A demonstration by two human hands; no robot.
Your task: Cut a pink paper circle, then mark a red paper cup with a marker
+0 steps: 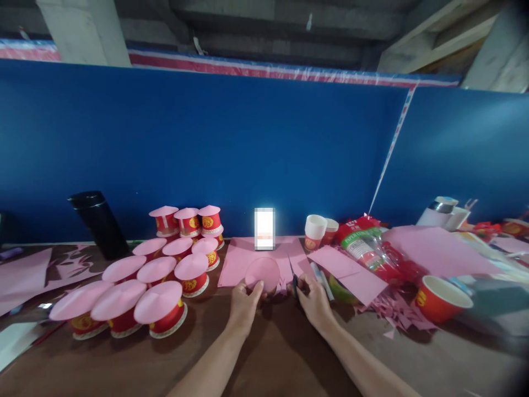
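Red paper cups with gold print (pixel 167 320) stand in rows on my left, each capped by a shallow pink paper cone (pixel 158 302), so I can't see into them. On my right an open red paper cup with a white lining (pixel 438 306) stands uncovered; I can't make out whether it holds anything. A red plastic bag with a green band (pixel 361 242) lies behind it, and a tall black cylindrical flask (pixel 99 226) is at far left.

The brown worktop (pixel 264 358) carries flat pink paper sheets (pixel 235 256) and a heap of pink paper scraps (pixel 399 314). A blue partition (pixel 248 138) rises behind, with a grey concrete pillar (pixel 85 33) beyond.

The thin, round pink paper disc (pixel 263 271) is at the centre, slightly darker than the sheets past it. My left hand (pixel 243 303) has its grip clamped on the near edge. My right hand (pixel 314 298) has its grip closed around black-handled scissors (pixel 295 284), just beside the disc; whether the blades are parted, I can't tell.
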